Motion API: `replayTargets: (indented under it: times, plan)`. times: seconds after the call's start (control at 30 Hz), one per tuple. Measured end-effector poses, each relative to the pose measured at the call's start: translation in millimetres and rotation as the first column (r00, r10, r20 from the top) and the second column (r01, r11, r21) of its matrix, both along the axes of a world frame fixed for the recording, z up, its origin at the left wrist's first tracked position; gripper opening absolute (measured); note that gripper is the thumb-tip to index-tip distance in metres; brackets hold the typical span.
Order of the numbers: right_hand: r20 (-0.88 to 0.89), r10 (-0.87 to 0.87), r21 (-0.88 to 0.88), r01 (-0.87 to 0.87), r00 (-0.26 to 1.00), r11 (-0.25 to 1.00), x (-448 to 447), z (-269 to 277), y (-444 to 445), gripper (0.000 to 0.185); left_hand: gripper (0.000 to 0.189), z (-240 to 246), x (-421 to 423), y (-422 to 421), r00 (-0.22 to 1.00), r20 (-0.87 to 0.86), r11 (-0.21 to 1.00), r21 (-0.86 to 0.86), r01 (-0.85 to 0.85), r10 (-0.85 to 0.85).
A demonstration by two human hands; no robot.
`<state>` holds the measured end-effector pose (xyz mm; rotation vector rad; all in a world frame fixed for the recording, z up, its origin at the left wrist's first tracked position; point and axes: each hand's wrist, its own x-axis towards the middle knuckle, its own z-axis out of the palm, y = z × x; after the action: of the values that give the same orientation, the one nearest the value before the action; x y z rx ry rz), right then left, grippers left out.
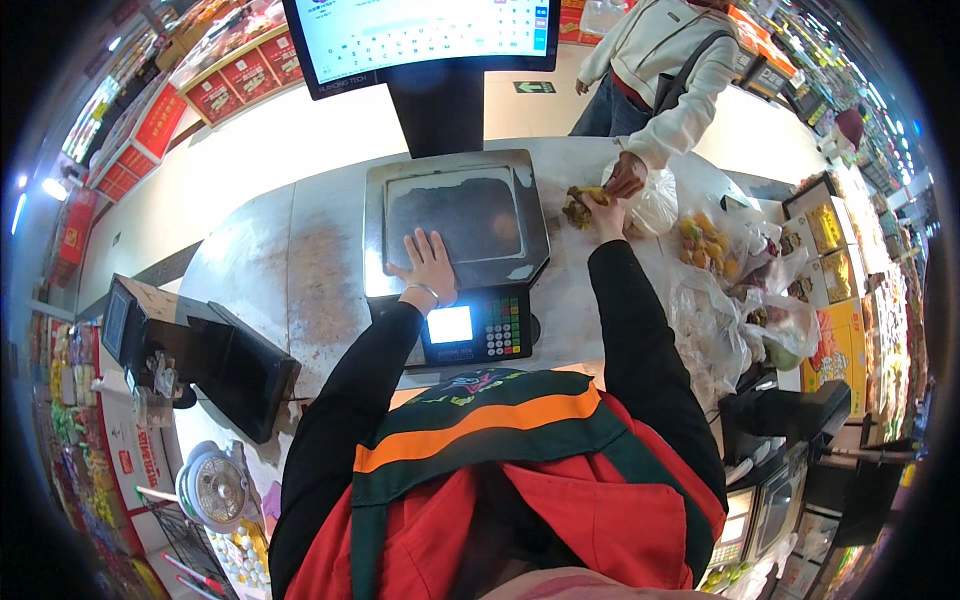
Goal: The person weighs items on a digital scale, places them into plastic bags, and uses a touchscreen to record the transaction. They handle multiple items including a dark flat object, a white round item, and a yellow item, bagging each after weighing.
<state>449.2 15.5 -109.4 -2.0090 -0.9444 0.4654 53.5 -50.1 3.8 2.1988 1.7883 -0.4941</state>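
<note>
My left hand [430, 266] rests palm down with fingers spread on the metal platter of a price-computing scale [457, 206]. Nothing is held in it. Off to the right, my right hand [609, 216] grips a small yellow-brown bunch of produce [581, 206], whose exact kind I cannot make out. Another person's hand [627, 175] reaches in from across the counter and meets the same spot; whether it also holds the produce is unclear. A white plastic bag [656, 201] stands right beside these hands. The scale's lit display [450, 325] and keypad [502, 328] face me.
Above the scale a touchscreen monitor [427, 37] rises on a post. Bagged orange fruit [705, 244] and other plastic bags [705, 315] crowd the grey counter's [247, 247] right side. A black terminal [225, 360] stands left, above a small fan [217, 487]. The person [660, 67] stands opposite.
</note>
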Motion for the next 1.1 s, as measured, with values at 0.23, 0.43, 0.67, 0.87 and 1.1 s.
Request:
replayTargets:
  times: [0.23, 0.43, 0.67, 0.87, 1.1]
  plan:
    - [-0.274, 0.108, 0.171, -0.062, 0.956, 0.983, 18, 7, -5, 0.037, 0.09, 3, 0, -4, 0.999, 0.021, 1.0, 0.004, -0.025, 0.025]
    - [-0.611, 0.39, 0.41, -0.147, 0.688, 0.9, -28, 120, -108, 0.029, 0.084, 1, 0, -10, 0.997, 0.069, 0.996, 0.075, -0.041, 0.036]
    - [0.065, 0.745, 0.516, -0.662, 0.663, 0.544, -156, 126, -53, 0.028, 0.085, -5, -3, -14, 0.994, 0.106, 0.989, 0.14, -0.042, 0.028]
    - [0.364, 0.765, 0.145, -0.844, 0.531, 0.517, -188, 94, -58, 0.066, 0.087, -7, -14, -19, 0.989, 0.146, 0.972, 0.234, -0.003, -0.032]
    - [0.45, 0.881, -0.311, -0.899, 0.148, 0.31, -125, 128, -66, 0.068, 0.086, -11, -19, -17, 0.994, 0.089, 0.974, 0.222, 0.043, -0.065]
